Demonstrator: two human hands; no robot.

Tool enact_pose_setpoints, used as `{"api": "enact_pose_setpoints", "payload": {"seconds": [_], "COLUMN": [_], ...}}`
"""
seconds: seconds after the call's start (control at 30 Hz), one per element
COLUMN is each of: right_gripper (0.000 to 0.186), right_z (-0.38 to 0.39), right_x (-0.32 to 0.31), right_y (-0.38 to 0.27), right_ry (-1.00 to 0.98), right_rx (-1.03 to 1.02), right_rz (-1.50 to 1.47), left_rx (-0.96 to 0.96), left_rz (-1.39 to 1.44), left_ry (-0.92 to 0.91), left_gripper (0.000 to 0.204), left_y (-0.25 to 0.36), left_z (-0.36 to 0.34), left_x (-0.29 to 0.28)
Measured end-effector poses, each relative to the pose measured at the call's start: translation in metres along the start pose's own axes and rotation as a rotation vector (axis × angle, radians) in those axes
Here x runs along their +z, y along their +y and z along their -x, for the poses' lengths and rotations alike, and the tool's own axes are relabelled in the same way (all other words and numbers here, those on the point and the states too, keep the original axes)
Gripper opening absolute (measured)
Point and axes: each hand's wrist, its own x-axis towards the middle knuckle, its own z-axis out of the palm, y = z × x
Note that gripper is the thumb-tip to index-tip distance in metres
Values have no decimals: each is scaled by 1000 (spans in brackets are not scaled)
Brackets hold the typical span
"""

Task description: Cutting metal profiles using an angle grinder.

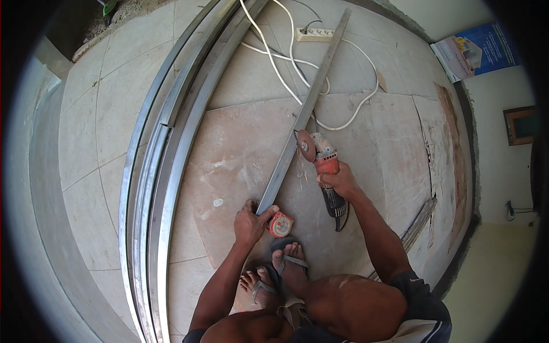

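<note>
With my right hand I grip a red and black angle grinder by its body. Its brown disc meets the side of a long grey metal bar, and a few sparks fall just below the disc. The bar lies slantwise across the floor, its near end by my left hand. That hand is closed on this end, thumb stretched along it. A round red and white tape measure sits against the bar's end beside my left thumb.
Several long shiny metal profiles lie along the left. A white power strip with a looping white cable is at the far side. A worn brown board covers the floor under the bar. My sandalled feet are close to the tape measure.
</note>
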Motion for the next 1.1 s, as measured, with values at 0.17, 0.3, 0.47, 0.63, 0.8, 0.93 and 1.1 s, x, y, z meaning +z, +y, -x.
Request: {"api": "enact_pose_setpoints", "payload": {"seconds": [0.17,0.3,0.47,0.63,0.8,0.93,1.1], "right_gripper": [40,42,43,44,48,54,50], "right_z": [0,-3,-6,-5,1,-8,-9], "right_x": [1,-4,-10,-5,-7,-13,-4], "right_y": [1,5,3,-7,-24,-12,-15], "right_ry": [6,-15,-74,-45,-45,-104,-53], "right_rx": [3,-15,59,5,32,-22,-42], "right_rz": [38,23,-67,33,67,15,98], "left_rx": [-15,-15,-59,7,-38,-16,-22], "left_rz": [-19,-21,-21,-25,-70,-59,-10], "left_ry": [-8,-12,-47,29,-19,14,-2], "left_gripper": [71,66,66,64,60,76,76], "left_y": [2,7,9,-6,3,-1,-5], "left_z": [0,1,0,-3,-1,-1,0], "left_x": [-2,-4,-6,5,-1,3,0]}}
